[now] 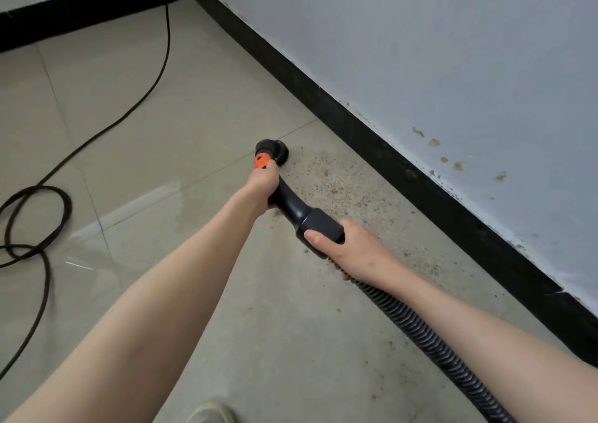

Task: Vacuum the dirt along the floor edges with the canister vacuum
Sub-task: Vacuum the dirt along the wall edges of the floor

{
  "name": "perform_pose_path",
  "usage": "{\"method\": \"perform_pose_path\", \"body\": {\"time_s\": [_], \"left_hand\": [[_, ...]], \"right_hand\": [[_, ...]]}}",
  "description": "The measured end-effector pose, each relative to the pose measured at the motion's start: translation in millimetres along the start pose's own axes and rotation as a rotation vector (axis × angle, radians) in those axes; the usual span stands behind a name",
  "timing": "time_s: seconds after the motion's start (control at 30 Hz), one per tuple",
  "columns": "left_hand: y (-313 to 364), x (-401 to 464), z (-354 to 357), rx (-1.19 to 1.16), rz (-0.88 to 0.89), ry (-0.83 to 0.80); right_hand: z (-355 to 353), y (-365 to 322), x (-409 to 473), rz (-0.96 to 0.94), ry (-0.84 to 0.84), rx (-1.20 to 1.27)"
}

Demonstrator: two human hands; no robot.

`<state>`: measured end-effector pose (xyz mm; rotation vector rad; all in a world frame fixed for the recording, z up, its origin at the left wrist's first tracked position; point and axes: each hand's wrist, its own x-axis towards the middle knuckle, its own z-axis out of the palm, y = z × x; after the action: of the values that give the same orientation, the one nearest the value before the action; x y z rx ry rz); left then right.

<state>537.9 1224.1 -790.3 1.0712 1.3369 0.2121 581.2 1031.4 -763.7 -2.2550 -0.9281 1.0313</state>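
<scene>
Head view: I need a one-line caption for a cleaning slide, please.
Both hands, left hand forward and right hand behind, steer the vacuum's round brush nozzle over dirt beside the black baseboard.

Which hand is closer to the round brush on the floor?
The left hand. It grips the black nozzle right behind the round brush, at the orange collar. The right hand holds the nozzle's wide end, farther back.

Left grip (263, 180) and right grip (351, 249) both curled, arms outstretched.
</scene>
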Motion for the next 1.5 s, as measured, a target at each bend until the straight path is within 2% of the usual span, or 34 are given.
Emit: {"method": "perform_pose_path", "body": {"time_s": [0.13, 0.33, 0.6, 0.77, 0.9, 1.03, 1.27, 1.5], "left_hand": [[15, 0, 26, 0.018, 0.001, -0.055], [24, 4, 62, 0.112, 0.050, -0.117], [30, 0, 87, 0.196, 0.077, -0.196], [38, 7, 74, 0.201, 0.134, -0.142], [35, 9, 48, 0.157, 0.120, -0.033], [8, -2, 4, 0.097, 0.087, 0.056], [-63, -36, -82, -0.060, -0.010, 0.223], [-88, -59, -103, -0.171, -0.061, 0.275]], "right_hand": [[-16, 8, 6, 0.030, 0.046, 0.016], [-17, 18, -1, 0.105, 0.101, 0.172], [-9, 20, -2, 0.187, 0.214, 0.142], [-21, 14, 2, 0.103, 0.108, 0.306], [-20, 7, 8, 0.031, 0.021, 0.299], [6, -5, -1, -0.036, -0.076, 0.238], [48, -21, -38, -0.121, -0.293, -0.027], [52, -26, -57, -0.137, -0.375, -0.022]]}}
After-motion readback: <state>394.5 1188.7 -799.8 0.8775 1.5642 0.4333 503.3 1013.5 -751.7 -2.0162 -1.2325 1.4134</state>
